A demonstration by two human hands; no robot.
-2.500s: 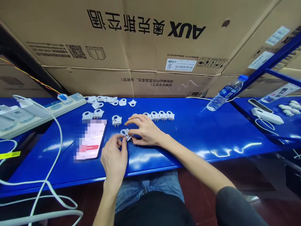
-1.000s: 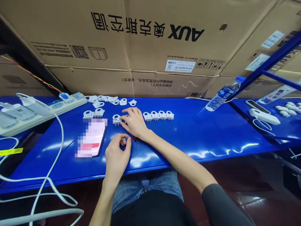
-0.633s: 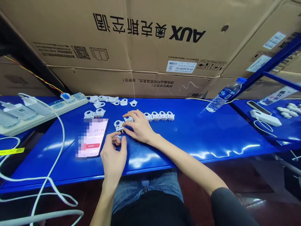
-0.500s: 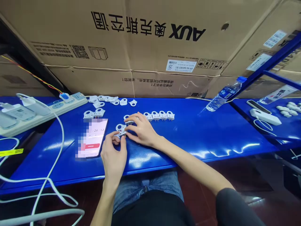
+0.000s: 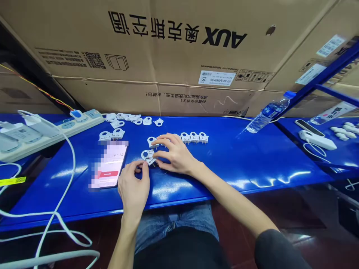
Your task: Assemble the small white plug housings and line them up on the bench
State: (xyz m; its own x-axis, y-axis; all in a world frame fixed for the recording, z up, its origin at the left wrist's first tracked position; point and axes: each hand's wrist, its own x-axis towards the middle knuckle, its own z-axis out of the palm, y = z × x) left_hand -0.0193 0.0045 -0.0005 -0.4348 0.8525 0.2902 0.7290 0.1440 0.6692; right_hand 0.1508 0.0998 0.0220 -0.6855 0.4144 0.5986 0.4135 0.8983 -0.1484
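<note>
A white plug with a ring-shaped handle and metal prongs (image 5: 148, 156) is between my two hands, low over the blue table. My left hand (image 5: 135, 183) is closed, its thumb and index finger pinching at the plug's lower left edge. From the right, my right hand (image 5: 176, 155) grips the same plug's right side with curved fingers and thumb. Behind it stands another ring-handled plug (image 5: 152, 142), close to my right fingertips. Plugs in a row (image 5: 194, 137) continue to the right, partly hidden behind my right hand.
A lit phone (image 5: 112, 166) lies left of my left hand. Two plugs (image 5: 118, 133) stand behind it, with several white ring-shaped pieces (image 5: 147, 120) farther back. A power strip (image 5: 84, 121) with cables runs along the left. A water bottle (image 5: 270, 112) leans at the right; a cardboard box (image 5: 168, 56) backs the table.
The plug between my hands has turned its printed face more into view and shifted slightly right. My right hand has moved a little right, my left hand slightly left.
</note>
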